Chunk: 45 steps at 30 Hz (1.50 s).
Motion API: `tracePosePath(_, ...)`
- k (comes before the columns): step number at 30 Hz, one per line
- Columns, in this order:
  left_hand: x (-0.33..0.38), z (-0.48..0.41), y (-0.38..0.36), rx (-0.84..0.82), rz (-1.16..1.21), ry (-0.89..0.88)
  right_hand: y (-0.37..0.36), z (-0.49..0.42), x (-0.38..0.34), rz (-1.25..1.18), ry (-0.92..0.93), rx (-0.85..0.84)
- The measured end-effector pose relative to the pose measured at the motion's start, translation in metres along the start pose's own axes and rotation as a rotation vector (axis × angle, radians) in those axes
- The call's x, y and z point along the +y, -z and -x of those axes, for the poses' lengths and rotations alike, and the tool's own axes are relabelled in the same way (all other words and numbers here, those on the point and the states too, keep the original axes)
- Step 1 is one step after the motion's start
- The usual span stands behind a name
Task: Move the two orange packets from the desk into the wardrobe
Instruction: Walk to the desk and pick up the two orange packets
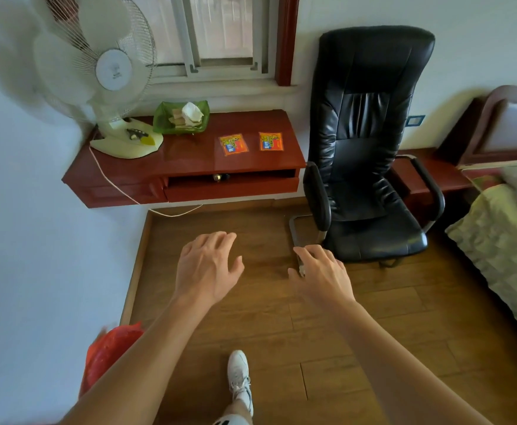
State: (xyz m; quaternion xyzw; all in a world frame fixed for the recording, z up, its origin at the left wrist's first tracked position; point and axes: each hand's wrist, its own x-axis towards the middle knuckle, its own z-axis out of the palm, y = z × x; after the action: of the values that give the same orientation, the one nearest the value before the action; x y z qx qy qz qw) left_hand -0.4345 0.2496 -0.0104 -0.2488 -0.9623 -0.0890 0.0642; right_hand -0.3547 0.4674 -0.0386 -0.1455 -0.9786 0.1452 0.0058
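Head view: we are holding both arms out over the wooden floor (251, 317), left hand (205, 268) and right hand (323, 276) both with fingers spread loose, gripping nothing, palms facing down. The two orange packets are lying flat on the red desk (186, 162), well apart from our hands: left packet (233, 144) and right packet (271, 141) sitting side by side, not touching. A white fan (110, 84) and green tray (181, 117) are standing on the desk's left part. A black chair (364, 142) is sitting just beside the desk.
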Motion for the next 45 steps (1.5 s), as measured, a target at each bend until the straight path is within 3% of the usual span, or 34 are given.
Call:
tracePosePath(11, -0.095, -0.19, -0.008, 0.046, 0.015, 0.026, 0.002, -0.199, -0.057, 0.0, 0.011, 0.011)
tracePosePath(27, -0.134, -0.412, -0.07, 0.019, -0.001, 0.041, -0.012, -0.431, -0.036, -0.023, 0.02, -0.014)
tracePosePath(37, -0.128, -0.565, -0.116, 0.0, 0.044, 0.235, -0.001, -0.613, 0.008, -0.019, 0.059, -0.045)
tracePosePath(45, -0.145, -0.622, -0.156, -0.057, 0.139, 0.427, -0.013, -0.696, 0.029, -0.013, 0.053, -0.141)
